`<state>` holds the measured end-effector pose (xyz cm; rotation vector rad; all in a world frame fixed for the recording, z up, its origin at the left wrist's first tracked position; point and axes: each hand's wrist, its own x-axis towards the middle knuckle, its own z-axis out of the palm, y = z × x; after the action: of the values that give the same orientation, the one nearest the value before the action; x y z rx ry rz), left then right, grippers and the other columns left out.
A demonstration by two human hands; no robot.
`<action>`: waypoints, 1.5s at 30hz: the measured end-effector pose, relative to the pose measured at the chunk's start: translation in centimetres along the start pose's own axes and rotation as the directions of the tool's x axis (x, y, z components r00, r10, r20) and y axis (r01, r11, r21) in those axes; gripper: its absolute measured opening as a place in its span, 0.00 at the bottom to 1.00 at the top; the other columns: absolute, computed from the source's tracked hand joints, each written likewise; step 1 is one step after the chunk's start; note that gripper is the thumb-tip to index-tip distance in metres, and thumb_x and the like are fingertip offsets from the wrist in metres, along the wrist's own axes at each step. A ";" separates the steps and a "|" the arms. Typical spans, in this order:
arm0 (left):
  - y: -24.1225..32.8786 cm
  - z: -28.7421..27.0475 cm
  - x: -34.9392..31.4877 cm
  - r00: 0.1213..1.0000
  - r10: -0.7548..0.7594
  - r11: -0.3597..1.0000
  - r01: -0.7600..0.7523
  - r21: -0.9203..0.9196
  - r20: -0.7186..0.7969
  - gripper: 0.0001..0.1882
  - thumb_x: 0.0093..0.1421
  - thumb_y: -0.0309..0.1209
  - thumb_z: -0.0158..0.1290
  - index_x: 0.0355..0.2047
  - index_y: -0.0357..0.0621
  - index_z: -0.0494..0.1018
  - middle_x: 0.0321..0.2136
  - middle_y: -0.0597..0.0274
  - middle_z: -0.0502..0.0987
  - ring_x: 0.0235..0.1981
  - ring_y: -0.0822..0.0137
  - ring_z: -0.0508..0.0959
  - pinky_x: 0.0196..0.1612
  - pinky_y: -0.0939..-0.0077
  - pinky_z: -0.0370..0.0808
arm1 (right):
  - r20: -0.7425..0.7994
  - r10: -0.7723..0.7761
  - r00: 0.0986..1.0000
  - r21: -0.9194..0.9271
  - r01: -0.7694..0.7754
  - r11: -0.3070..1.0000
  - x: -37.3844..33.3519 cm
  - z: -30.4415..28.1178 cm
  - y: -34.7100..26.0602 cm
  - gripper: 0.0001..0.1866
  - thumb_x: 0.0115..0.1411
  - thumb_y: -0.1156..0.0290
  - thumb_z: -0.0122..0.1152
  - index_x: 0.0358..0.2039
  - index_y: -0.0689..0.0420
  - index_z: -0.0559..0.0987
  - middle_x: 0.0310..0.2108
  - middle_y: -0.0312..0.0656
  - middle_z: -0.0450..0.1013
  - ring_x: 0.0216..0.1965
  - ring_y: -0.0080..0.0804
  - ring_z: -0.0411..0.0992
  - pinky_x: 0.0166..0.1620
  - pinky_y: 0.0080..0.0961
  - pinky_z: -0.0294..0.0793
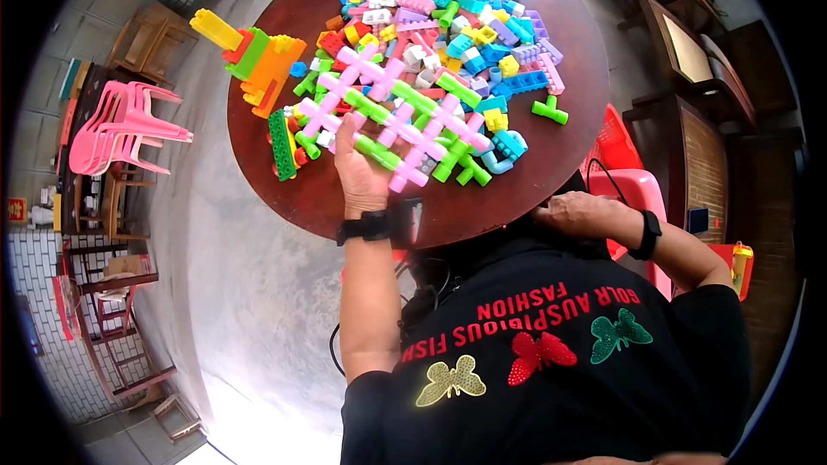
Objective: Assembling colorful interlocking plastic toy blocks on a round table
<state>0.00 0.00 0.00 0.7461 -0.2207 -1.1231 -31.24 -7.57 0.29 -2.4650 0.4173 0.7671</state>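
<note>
Grey concrete floor (250,293) fills the left and lower middle of the frame, with stacked pink plastic chairs (121,125) at the left edge and dark wooden furniture at the right. Upper centre sits a round dark-brown desk (551,155), its top bearing a wide heap of loose plastic building blocks (457,26) in pink, blue, yellow, white and purple; no box or bin holds them. A lattice of pink and green connector pieces (405,116) lies just below the heap, toward the desk's near edge. At the desk's upper-left rim stands a small built piece of orange, green, red and yellow blocks (258,60), and a lone green T-shaped piece (550,109) lies apart at the right. The left hand (362,172), a black watch on its wrist, reaches up from below; its fingers (345,133) press against the lattice's lower-left part, partly hidden beneath it. The right hand (577,211) rests lower right, off the desk, fingers curled loosely on dark cloth, holding nothing visible.
</note>
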 end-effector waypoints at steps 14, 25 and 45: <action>-0.3 1.9 -0.7 0.999 -0.039 0.996 0.040 -0.080 0.013 0.27 0.57 0.48 0.50 0.49 0.41 0.68 0.42 0.56 0.74 0.45 0.56 0.73 0.46 0.58 0.71 | -0.670 -0.356 0.651 -0.061 0.430 0.901 0.6 -13.0 2.5 0.13 0.54 0.75 0.56 0.42 0.58 0.72 0.33 0.44 0.70 0.38 0.42 0.71 0.41 0.34 0.71; -0.5 2.2 -0.9 0.970 -0.088 0.996 0.088 0.012 0.228 0.34 0.55 0.53 0.49 0.53 0.39 0.65 0.46 0.49 0.72 0.44 0.55 0.75 0.42 0.62 0.75 | -0.669 -0.001 0.743 0.586 0.528 0.615 4.3 -10.8 1.0 0.23 0.63 0.60 0.54 0.54 0.58 0.64 0.38 0.42 0.70 0.33 0.29 0.72 0.36 0.26 0.71; -3.9 3.4 -2.3 0.880 -0.185 0.957 0.262 -0.122 0.438 0.53 0.48 0.70 0.46 0.64 0.46 0.50 0.61 0.46 0.55 0.60 0.39 0.59 0.59 0.34 0.54 | -0.747 0.025 0.664 0.549 0.595 0.587 4.3 -8.7 1.4 0.21 0.65 0.57 0.48 0.51 0.59 0.64 0.34 0.43 0.68 0.34 0.29 0.69 0.37 0.26 0.69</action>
<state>-5.65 -0.30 0.44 0.3645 -0.4012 -1.5036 -24.64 -14.13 3.29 -1.7736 0.4192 -0.5081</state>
